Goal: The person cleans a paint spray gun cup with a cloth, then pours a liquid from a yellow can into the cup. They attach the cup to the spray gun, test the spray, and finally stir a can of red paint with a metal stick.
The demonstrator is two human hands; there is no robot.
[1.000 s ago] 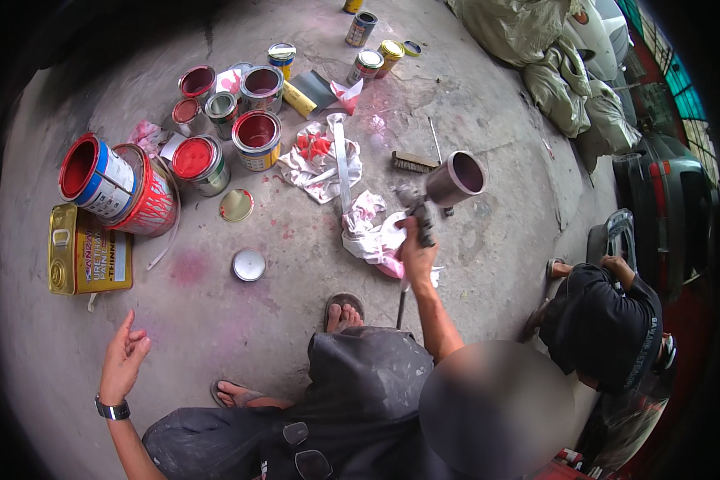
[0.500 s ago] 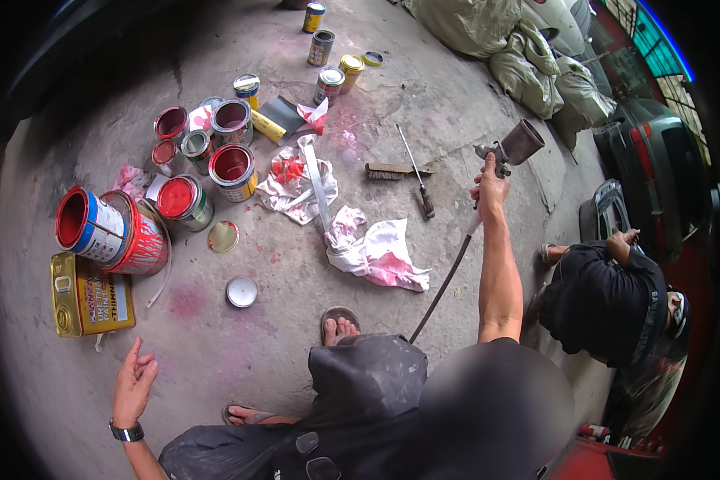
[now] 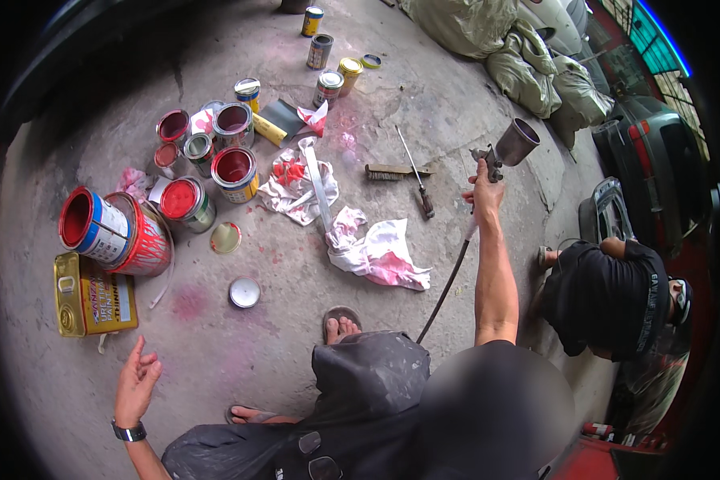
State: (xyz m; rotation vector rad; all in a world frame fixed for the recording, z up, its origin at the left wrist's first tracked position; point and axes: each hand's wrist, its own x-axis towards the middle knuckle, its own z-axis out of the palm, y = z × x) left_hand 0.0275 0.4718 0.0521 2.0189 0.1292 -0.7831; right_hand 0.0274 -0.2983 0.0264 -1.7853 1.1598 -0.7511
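The concrete floor (image 3: pixel 296 320) carries sacks (image 3: pixel 524 76) near its far right corner. Paint cans (image 3: pixel 238 190) cluster toward its left edge, perhaps for walking room. Toward its right edge, a hose (image 3: pixel 454 276) trails from a spray gun (image 3: pixel 494 170) — gripped by its handle in the right hand (image 3: pixel 486 197), so its cup (image 3: pixel 518 142) likely sits clear. The left hand (image 3: pixel 138 386) is empty, fingers loosely extended.

Worn items
The person (image 3: pixel 497 272) is wearing a short-sleeved black shirt (image 3: pixel 396 432), dark trousers (image 3: pixel 368 364) with pale smudges, and dark sandals (image 3: pixel 354 317); a dark watch (image 3: pixel 129 431) is encircling the left wrist (image 3: pixel 129 417).
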